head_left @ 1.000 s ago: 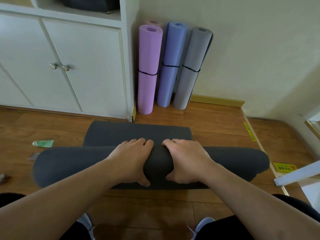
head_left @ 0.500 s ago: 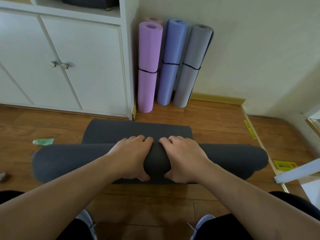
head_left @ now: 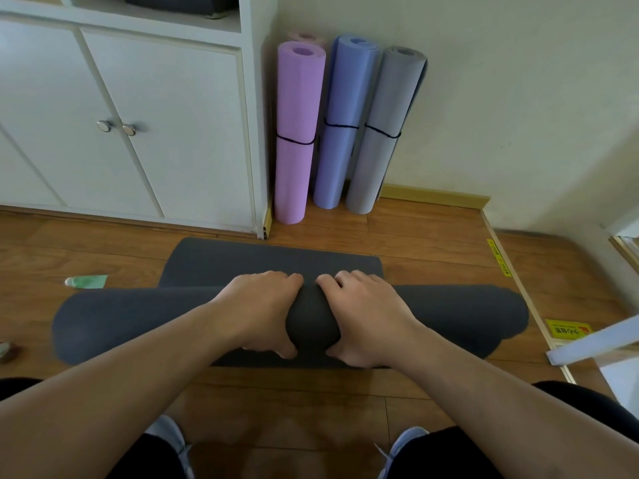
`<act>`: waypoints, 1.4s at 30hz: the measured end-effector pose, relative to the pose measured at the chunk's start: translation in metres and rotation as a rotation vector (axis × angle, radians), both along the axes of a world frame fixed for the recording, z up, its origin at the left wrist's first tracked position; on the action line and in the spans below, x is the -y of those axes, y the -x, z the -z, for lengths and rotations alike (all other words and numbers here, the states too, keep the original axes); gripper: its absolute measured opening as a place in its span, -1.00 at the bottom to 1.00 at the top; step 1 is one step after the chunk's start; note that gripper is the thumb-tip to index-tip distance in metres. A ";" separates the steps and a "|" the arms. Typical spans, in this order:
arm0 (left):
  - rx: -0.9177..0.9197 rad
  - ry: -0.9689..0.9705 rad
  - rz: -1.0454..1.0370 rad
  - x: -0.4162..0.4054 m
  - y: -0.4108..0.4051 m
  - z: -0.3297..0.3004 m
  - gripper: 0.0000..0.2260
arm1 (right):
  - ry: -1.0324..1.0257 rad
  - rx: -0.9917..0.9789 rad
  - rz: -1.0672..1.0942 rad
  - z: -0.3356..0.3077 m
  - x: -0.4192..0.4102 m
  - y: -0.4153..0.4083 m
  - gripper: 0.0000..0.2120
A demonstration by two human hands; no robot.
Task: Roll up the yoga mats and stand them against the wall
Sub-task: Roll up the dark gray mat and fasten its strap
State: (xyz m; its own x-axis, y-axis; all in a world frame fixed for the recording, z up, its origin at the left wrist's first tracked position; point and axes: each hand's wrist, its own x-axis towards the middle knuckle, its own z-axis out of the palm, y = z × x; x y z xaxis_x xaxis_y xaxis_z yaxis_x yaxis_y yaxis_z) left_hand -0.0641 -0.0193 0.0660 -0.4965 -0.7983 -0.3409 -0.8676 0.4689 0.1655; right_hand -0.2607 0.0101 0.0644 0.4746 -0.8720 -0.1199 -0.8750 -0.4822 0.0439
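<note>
A dark grey yoga mat (head_left: 121,323) lies across the wooden floor as a thick roll, with a short flat stretch (head_left: 269,261) still spread beyond it. My left hand (head_left: 256,309) and my right hand (head_left: 366,316) grip the middle of the roll side by side, fingers curled over the top and thumbs underneath. Against the wall stand three rolled mats: a purple mat (head_left: 297,133), a blue mat (head_left: 342,122) and a light grey mat (head_left: 383,133), each bound by a black band. A pink roll (head_left: 306,37) peeks out behind the purple one.
A white cabinet (head_left: 155,133) with two knobs fills the left. A green packet (head_left: 88,281) lies on the floor left of the mat. A yellow sticker (head_left: 567,330) and a white bar (head_left: 594,344) are at the right. My shoes (head_left: 401,447) show below.
The roll has moved a little forward toward the wall with both hands on it, and the flat stretch of mat has become shorter.
</note>
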 end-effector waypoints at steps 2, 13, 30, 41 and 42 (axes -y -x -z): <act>-0.025 0.020 0.019 -0.003 0.004 0.000 -0.20 | 0.005 0.034 -0.020 -0.001 0.001 0.001 -0.12; -0.129 -0.010 -0.007 0.011 -0.002 0.003 -0.31 | 0.015 0.359 0.279 -0.051 0.007 0.042 -0.37; -0.196 -0.123 -0.092 0.016 -0.024 -0.006 -0.22 | -0.161 1.507 0.967 -0.049 0.021 0.122 -0.55; -0.726 -0.216 -0.029 0.018 0.039 -0.048 -0.32 | -0.073 1.150 0.388 -0.054 -0.001 0.039 -0.59; -0.729 -0.213 -0.042 0.018 0.039 -0.045 -0.32 | -0.126 1.109 0.371 -0.055 0.002 0.041 -0.60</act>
State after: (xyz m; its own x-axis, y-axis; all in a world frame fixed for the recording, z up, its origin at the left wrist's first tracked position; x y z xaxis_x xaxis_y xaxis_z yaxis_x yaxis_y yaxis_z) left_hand -0.1032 -0.0373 0.1114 -0.6256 -0.7752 -0.0873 -0.5204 0.3313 0.7870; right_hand -0.3015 0.0083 0.1197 0.0928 -0.9903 0.1035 -0.4921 -0.1360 -0.8598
